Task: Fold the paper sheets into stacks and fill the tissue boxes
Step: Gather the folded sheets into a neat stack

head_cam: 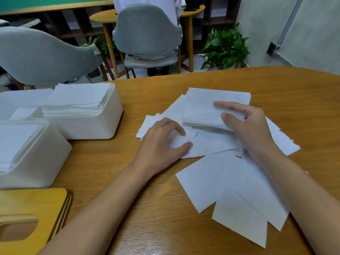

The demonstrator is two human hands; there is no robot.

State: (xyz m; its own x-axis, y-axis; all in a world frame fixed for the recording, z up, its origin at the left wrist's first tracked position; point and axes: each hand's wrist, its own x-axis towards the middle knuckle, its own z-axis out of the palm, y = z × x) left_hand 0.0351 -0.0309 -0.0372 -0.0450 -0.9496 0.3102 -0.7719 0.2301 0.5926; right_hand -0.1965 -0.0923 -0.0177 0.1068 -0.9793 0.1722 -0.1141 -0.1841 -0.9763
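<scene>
A stack of folded white paper sheets (206,107) lies on loose sheets at the table's middle. My right hand (246,129) grips the stack's near right edge, thumb underneath, fingers on top. My left hand (161,144) rests on loose white sheets (211,144) with curled fingers, thumb and forefinger pinching at one sheet's edge. More loose sheets (230,190) fan out toward me under my right forearm. Two white tissue boxes stand at the left: the far one (95,126) is heaped with folded sheets, and the near one (46,159) also holds a stack.
Wooden box lids (36,205) with an oval slot lie stacked at the near left corner. A third white box (18,100) shows behind the far one. Beyond the wooden table (276,85) are grey chairs, a seated person and a potted plant (226,48).
</scene>
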